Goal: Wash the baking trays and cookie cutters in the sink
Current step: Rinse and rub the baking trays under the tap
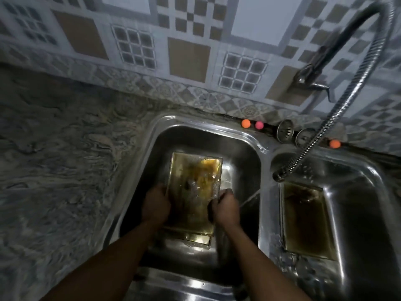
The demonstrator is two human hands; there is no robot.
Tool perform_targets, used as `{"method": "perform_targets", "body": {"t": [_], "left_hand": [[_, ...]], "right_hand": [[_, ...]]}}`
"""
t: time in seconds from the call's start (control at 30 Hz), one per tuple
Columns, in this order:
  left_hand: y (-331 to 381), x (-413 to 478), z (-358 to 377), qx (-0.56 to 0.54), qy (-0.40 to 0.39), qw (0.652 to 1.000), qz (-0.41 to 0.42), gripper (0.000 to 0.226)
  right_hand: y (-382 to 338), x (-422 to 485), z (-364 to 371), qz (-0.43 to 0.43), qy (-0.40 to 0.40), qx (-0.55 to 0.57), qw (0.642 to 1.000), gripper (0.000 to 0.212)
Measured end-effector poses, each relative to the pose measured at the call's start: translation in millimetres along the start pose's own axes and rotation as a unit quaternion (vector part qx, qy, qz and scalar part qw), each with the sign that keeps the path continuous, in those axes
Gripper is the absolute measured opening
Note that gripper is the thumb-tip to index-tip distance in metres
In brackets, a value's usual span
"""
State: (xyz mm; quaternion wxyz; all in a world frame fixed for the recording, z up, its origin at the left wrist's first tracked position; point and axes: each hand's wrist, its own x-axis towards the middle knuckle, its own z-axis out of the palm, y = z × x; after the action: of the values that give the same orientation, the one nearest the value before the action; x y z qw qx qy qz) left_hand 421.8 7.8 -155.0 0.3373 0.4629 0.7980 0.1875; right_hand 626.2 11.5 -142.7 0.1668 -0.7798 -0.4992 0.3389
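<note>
Left hand [156,205] grips the left long edge of a stained baking tray [193,192], and the right hand [224,207] is closed on the opposite long edge, so the tray is held between them. It sits low in the left basin [238,153] of a steel double sink, its brown, greasy inner face turned up and wet. A second tray [198,238] lies beneath it, with only its near end showing. A third tray [303,218], also brown inside, rests in the right basin [358,192] against that basin's left wall.

A flexible metal hose [347,101] arcs down from the wall tap [312,77], and its spray head [280,174] hangs over the divider between the basins. A thin stream of water [249,197] slants from there toward the right hand.

Along the sink's far rim stand an orange ball [245,123], a pink ball [259,125], two round metal strainers [285,130] and another orange ball [334,143]. A marbled stone counter [65,170] spreads to the left, below a patterned tiled wall [195,51].
</note>
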Motion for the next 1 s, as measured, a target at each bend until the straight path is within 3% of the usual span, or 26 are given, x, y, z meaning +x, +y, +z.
{"method": "perform_targets", "body": {"t": [0.1,0.3,0.47,0.53,0.67,0.77,0.93,1.0], "left_hand": [[17.9,-12.1,-15.7,-0.05,0.049,0.997,0.038,0.013],[34.4,-30.0,-41.9,-0.124,0.15,0.974,0.117,0.016],[46.9,-45.7,-54.2,-0.157,0.163,0.964,0.138,0.012],[49.6,-50.9,-56.7,-0.166,0.165,0.964,0.124,0.008],[53.4,-60.0,-59.7,-0.203,0.158,0.961,0.103,0.023],[52.3,-65.4,-57.9,-0.204,0.136,0.964,0.106,0.016],[52.0,-75.2,-49.5,-0.132,0.099,0.983,0.076,0.011],[57.4,-81.6,-41.7,-0.115,0.066,0.989,0.065,0.011]], "right_hand": [[-6.9,-9.3,-19.8,-0.068,0.031,0.026,0.997,0.015],[-25.1,-38.1,-52.8,-0.163,0.089,0.109,0.977,0.019],[-38.1,-59.1,-69.8,-0.206,0.131,0.149,0.958,0.024],[-41.4,-65.9,-75.2,-0.199,0.132,0.152,0.959,0.026],[-41.7,-80.2,-83.1,-0.214,0.137,0.155,0.955,0.026],[-32.9,-82.5,-86.8,-0.202,0.12,0.123,0.964,0.027],[-17.8,-81.7,-95.2,-0.123,0.056,0.101,0.986,0.023],[-10.1,-80.3,-100.9,-0.075,0.065,0.11,0.989,0.022]]}}
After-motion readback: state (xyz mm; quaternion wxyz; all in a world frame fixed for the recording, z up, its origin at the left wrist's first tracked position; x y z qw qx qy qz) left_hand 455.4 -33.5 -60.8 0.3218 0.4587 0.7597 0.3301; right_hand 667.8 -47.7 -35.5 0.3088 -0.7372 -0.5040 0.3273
